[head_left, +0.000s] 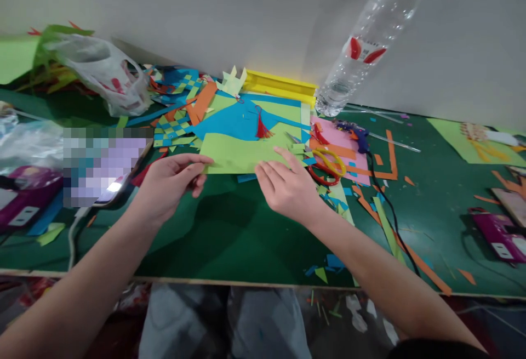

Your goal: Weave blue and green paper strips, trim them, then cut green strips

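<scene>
A light green paper strip [236,153] is stretched between my hands over the dark green table [230,227]. My left hand [178,181] pinches its left end between thumb and fingers. At its right end, my right hand [287,183] has its fingers on the paper, the thumb hidden from sight. Behind the strip lie blue paper [230,118] and a red tassel [262,124]. Scissors with yellow and red handles [329,163] rest just right of my right hand.
A clear plastic bottle [361,52] leans at the back wall near a yellow tray [281,86]. A phone [110,170] with a cable lies left. Hot glue gun [357,133], its cord, paper scraps and a pink sheet [361,156] lie right; a plastic bag [110,77] stands back left.
</scene>
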Tool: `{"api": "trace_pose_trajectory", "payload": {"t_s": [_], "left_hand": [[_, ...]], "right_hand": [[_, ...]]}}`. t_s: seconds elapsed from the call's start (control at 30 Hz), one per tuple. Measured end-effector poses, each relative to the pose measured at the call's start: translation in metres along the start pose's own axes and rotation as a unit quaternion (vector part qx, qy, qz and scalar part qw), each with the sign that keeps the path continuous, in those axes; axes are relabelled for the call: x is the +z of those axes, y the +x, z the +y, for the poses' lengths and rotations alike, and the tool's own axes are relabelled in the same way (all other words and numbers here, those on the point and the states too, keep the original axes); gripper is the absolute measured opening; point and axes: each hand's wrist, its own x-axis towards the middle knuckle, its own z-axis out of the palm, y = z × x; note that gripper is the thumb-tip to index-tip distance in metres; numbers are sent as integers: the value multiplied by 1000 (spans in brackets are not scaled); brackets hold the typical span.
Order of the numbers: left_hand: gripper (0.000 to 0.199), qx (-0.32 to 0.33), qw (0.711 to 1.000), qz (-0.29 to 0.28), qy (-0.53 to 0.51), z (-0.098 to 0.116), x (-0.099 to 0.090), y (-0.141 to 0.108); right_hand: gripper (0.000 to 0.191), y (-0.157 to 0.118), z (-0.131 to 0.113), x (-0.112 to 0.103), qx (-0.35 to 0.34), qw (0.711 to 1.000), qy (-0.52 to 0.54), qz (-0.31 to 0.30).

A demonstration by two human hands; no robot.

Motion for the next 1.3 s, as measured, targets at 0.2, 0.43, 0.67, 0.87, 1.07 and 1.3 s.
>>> {"api": "trace_pose_trajectory", "payload": {"t_s": [0.2, 0.43, 0.67, 0.87, 1.07, 1.3], "left_hand": [[9, -40, 995, 30, 81, -10, -27, -16], [23, -71, 962, -64, 254, -21, -62, -29], [45, 92, 710, 79, 693, -12, -54, -42], [37, 340, 724, -78, 595, -29, -10, -35], [39, 389, 687, -233, 568, -48, 24, -33], [40, 408, 663, -230, 583, -50, 34, -40]], "right_hand": [[26, -36, 8, -12, 70, 989, 97, -86], [33, -73, 33, -10, 168, 961, 120, -185], [32, -70, 36, 1, 180, 952, 160, -187], [38, -62, 41, 24, 155, 949, 147, -231], [24, -43, 73, 30, 225, 915, 231, -242], [23, -26, 131, 65, 497, 821, 248, -132]]}}
